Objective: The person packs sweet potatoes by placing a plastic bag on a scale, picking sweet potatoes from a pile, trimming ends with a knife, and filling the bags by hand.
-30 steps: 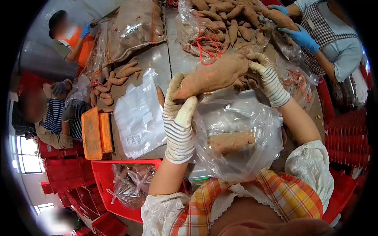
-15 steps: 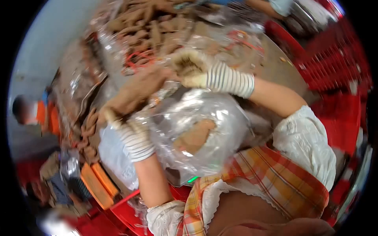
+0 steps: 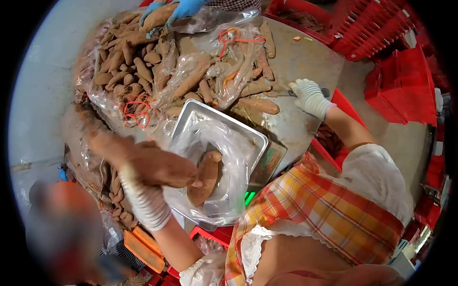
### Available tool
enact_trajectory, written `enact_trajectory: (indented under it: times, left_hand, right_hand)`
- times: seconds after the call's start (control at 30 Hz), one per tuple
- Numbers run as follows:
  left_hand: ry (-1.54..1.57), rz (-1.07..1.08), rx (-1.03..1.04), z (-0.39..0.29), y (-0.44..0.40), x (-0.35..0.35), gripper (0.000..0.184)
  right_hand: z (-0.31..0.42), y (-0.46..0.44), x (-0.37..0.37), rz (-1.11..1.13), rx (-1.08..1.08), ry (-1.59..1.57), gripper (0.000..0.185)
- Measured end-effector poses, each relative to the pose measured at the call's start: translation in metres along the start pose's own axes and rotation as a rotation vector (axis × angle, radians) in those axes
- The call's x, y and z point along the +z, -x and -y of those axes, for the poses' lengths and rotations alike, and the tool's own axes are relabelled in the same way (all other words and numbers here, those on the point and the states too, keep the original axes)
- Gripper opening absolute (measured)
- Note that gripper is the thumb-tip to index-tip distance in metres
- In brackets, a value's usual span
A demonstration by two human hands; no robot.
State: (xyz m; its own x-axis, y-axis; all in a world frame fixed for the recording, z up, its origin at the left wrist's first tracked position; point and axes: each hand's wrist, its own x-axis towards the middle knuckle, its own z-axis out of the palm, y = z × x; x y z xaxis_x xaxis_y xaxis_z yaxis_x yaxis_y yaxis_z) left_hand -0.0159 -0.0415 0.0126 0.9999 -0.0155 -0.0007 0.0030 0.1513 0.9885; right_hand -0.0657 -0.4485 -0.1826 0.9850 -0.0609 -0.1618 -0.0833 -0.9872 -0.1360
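Observation:
My left hand [image 3: 143,200], in a white striped glove, holds a large soil-brown sweet potato [image 3: 160,164] from below; its fingers are mostly hidden. The root hangs over the left edge of an open clear plastic bag [image 3: 234,145]. Another sweet potato [image 3: 206,181] lies inside that bag, which sits in a metal scale tray [image 3: 260,138]. Green lit digits show at the tray's near side. On the table to the right, my gloved right hand [image 3: 310,97] closes over a knife [image 3: 325,92], whose dark handle sticks out beside the glove.
A heap of sweet potatoes [image 3: 129,62] and plastic-wrapped ones fill the far table. Across it, a co-worker's blue-gloved hands [image 3: 183,9] hold a root. Red crates [image 3: 403,86] stand right. A person [image 3: 71,229] is at left, near orange blocks [image 3: 143,250].
My right hand has left the large sweet potato and moved right onto the knife. The left hand keeps the root. The view has shifted, and the bag's opening now shows.

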Motion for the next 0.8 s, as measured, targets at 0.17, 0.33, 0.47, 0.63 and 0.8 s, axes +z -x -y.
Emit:
enact_trajectory:
  times: [0.17, 0.33, 0.47, 0.63, 0.8]
  left_hand:
    - [-0.499, 0.231, -0.018, 0.027, 0.016, 0.047, 0.076]
    - [-0.668, 0.439, 0.072, 0.029, 0.026, 0.084, 0.074]
    - [-0.831, 0.508, 0.161, 0.035, 0.031, 0.088, 0.071]
    - [-0.885, 0.53, 0.178, 0.038, 0.035, 0.081, 0.071]
    - [-0.901, 0.515, 0.261, 0.024, 0.043, 0.081, 0.073]
  right_hand:
    - [0.003, 0.004, -0.011, -0.155, -0.073, -0.475, 0.035]
    - [0.084, 0.024, -0.113, -0.126, -0.533, -0.86, 0.039]
    - [0.1, 0.029, -0.131, -0.17, -0.659, -0.726, 0.038]
    - [0.1, 0.028, -0.117, -0.273, -0.646, -0.744, 0.033]
    - [0.078, 0.007, -0.049, -0.193, -0.555, -0.738, 0.034]
